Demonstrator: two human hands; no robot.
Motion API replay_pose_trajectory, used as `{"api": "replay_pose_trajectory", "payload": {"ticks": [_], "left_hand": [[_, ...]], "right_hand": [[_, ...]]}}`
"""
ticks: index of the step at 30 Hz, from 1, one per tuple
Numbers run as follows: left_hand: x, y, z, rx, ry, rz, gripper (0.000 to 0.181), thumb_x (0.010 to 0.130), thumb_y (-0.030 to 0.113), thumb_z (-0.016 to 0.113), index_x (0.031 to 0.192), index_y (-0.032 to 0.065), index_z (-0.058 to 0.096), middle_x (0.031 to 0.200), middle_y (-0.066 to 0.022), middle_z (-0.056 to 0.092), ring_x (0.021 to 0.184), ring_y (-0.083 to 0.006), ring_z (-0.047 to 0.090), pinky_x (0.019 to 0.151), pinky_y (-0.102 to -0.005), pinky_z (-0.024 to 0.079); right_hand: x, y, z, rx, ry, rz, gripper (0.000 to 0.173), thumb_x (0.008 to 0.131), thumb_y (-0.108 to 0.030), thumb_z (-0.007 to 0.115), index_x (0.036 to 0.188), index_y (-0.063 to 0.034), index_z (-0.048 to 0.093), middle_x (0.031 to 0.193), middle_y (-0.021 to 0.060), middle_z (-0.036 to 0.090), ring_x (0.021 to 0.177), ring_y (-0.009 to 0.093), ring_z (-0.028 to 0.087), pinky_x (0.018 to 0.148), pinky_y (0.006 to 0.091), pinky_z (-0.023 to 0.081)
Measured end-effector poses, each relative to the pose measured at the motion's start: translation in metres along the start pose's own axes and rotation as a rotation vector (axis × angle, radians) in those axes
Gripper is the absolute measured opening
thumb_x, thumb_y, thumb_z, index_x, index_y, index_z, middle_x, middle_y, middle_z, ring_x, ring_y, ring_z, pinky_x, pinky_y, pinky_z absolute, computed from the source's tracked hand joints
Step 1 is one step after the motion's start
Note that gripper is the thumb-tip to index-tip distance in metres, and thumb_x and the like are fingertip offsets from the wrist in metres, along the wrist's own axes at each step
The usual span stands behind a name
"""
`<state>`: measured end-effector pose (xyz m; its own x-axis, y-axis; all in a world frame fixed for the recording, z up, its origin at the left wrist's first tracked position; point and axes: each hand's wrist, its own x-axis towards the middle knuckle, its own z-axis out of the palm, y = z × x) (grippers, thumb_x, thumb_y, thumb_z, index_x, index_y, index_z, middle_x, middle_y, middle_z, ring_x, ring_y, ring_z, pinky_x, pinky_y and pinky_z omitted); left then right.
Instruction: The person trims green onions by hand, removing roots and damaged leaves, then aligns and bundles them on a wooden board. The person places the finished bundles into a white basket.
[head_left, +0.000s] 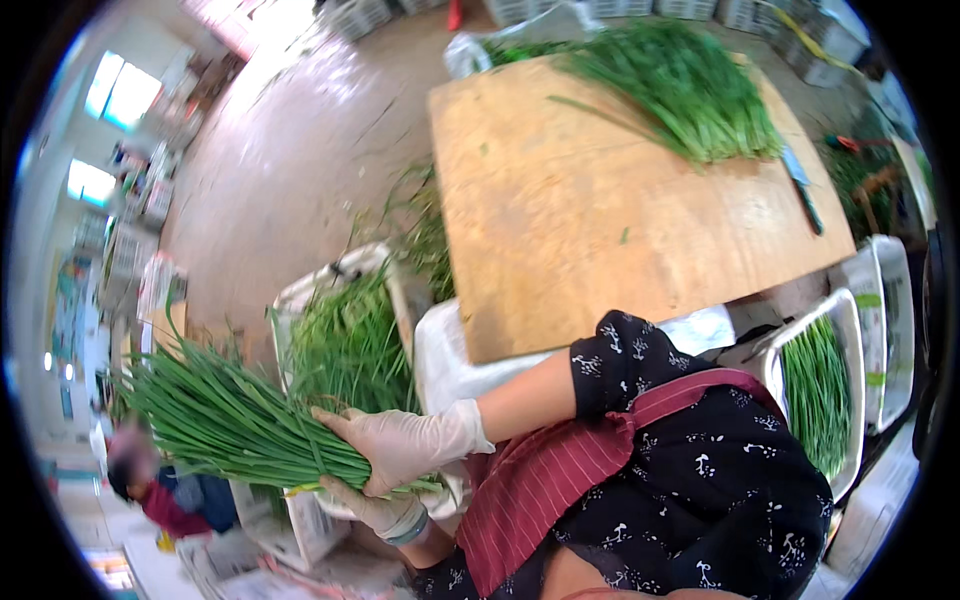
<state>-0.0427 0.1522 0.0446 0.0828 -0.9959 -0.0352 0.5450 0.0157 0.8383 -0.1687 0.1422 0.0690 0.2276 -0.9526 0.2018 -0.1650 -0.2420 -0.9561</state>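
Note:
A thick bundle of long green leaves that look like garlic chives (232, 424) is held out to my left, with its leafy ends pointing away. My right hand (412, 442), in a pale thin glove, grips the bundle near its stem end from above. Below it, my left hand (375, 510), also gloved, holds the same bundle from the underside. A narrow green strand (315, 442) crosses the bundle near the fingers; whether it is tied around is hidden. Under and behind the bundle stands a white plastic crate (281, 322) with loose greens (349, 349) inside.
A wooden board tabletop (585, 225) stands before me. On its far right lie a pile of chives (675, 97) and a knife (802, 187). To my right, a white crate (847, 300) holds chives (817, 397). Trimmings (427, 232) litter the floor. A person (180, 502) is at lower left.

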Motion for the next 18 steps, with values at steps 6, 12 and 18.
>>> {"api": "replay_pose_trajectory", "payload": {"ticks": [6,12,18], "left_hand": [[0.027,-0.073,0.129,-0.118,-0.495,-0.243,0.065,0.089,0.051,0.045,0.135,0.0067,0.034,0.134,-0.0068,0.042,0.117,-0.0237,0.044,0.099,-0.0388,0.035],[0.022,-0.208,0.194,-0.04,-0.684,-0.578,0.062,0.088,0.052,0.045,0.13,0.0072,0.04,0.128,-0.0069,0.047,0.114,-0.0234,0.047,0.096,-0.0396,0.038],[0.016,-0.259,0.179,0.295,-0.749,-0.916,0.052,0.092,0.041,0.047,0.121,-0.0024,0.044,0.114,-0.0137,0.052,0.101,-0.028,0.053,0.082,-0.042,0.048]], "right_hand": [[-0.045,-0.011,-0.143,-0.118,0.318,0.092,0.099,0.06,-0.023,0.07,0.139,-0.0006,0.015,0.106,0.0263,0.048,0.088,0.04,0.058,0.073,0.0422,0.048],[-0.103,0.063,-0.234,-0.24,0.507,0.408,0.091,0.061,-0.023,0.068,0.134,0.0041,0.021,0.1,0.0265,0.058,0.09,0.039,0.059,0.075,0.0405,0.048],[-0.154,0.121,-0.253,-0.107,0.558,0.538,0.103,0.059,-0.032,0.072,0.136,0.0069,0.017,0.104,0.0241,0.059,0.093,0.031,0.06,0.08,0.0345,0.048]]}}
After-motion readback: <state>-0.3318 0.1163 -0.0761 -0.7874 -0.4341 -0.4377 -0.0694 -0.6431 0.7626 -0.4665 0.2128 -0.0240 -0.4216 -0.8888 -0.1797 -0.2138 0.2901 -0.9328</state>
